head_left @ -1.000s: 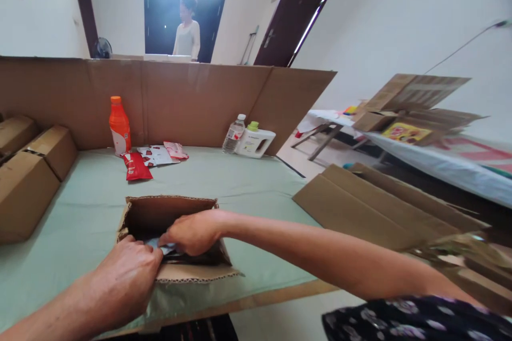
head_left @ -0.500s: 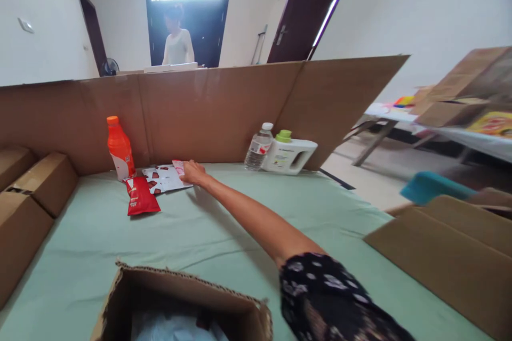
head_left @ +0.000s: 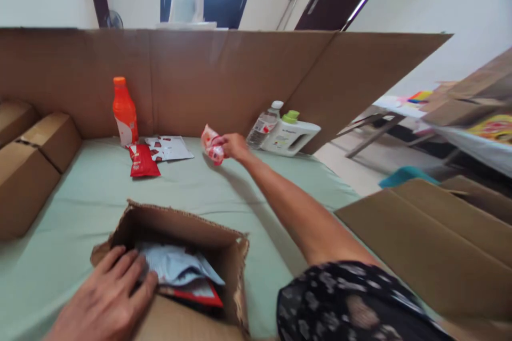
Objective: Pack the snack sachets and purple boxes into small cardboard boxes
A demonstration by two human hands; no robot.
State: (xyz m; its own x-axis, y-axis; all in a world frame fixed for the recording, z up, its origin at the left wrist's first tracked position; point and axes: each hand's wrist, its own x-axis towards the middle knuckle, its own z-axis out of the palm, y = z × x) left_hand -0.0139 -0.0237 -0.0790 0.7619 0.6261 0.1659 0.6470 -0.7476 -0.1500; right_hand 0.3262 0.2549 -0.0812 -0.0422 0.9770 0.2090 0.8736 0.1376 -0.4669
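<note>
1. Resting palm-down at the near left of the open cardboard box (head_left: 188, 224), the left hand (head_left: 108, 287) lays its fingers over the edge; whether it clamps the wall I cannot tell. Light, even pressure there should steady the box without bending it.
2. Inside the box, a crumpled light-blue packet (head_left: 172, 264) lies over a partly hidden red-and-white packet (head_left: 214, 295). Both look soft, so the left fingers had best not press on them.
3. Past the box, on the green-clothed surface (head_left: 200, 194), a red packet (head_left: 144, 162) lies beside a white packet (head_left: 172, 148) with dark-red shapes.
4. To their right, the right hand (head_left: 236, 146) pinches a pink packet (head_left: 212, 145) by its right side. The packet is tilted and seems raised off the cloth, between the white packet and the clear bottle (head_left: 264, 127). A gentle, sure pinch suits thin wrapping; squeezing hard would probably crumple it.
5. The clear bottle leans near that hand, beside a white jug (head_left: 286, 139) with a green cap; keeping the wrist away from them avoids a knock.
6. Farther left stands an orange bottle (head_left: 126, 117), before a tall cardboard panel (head_left: 208, 80).
</note>
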